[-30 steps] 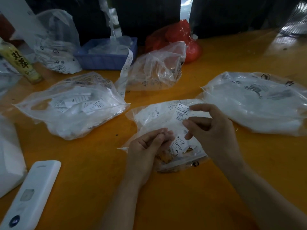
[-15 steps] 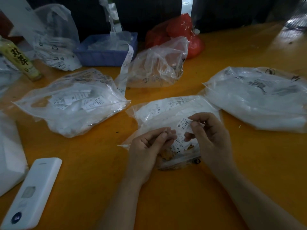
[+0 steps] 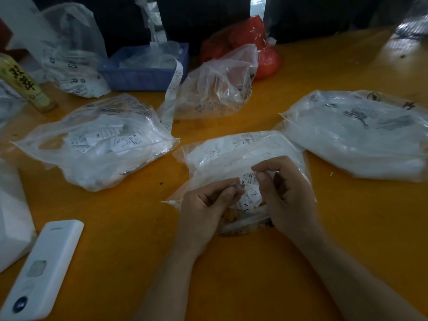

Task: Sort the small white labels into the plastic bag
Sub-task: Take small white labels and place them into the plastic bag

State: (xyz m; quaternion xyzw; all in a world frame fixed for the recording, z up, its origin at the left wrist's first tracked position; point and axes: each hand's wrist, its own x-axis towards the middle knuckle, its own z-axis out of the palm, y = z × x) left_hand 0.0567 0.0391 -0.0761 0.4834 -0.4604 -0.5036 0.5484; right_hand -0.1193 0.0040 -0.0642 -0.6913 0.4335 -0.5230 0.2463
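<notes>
We see our hands close together over the plastic bag (image 3: 234, 156) lying mid-desk (image 3: 120, 239): right hand (image 3: 287, 193) pinching a white label (image 3: 249, 178), left hand (image 3: 206, 205) curled, pinching its edge.

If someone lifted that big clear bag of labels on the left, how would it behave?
The big clear bag would probably sag and flop: its film is thin and wrinkled. It likely weighs little, since it holds only small paper labels. The glossy plastic may slip in the fingers.
</notes>
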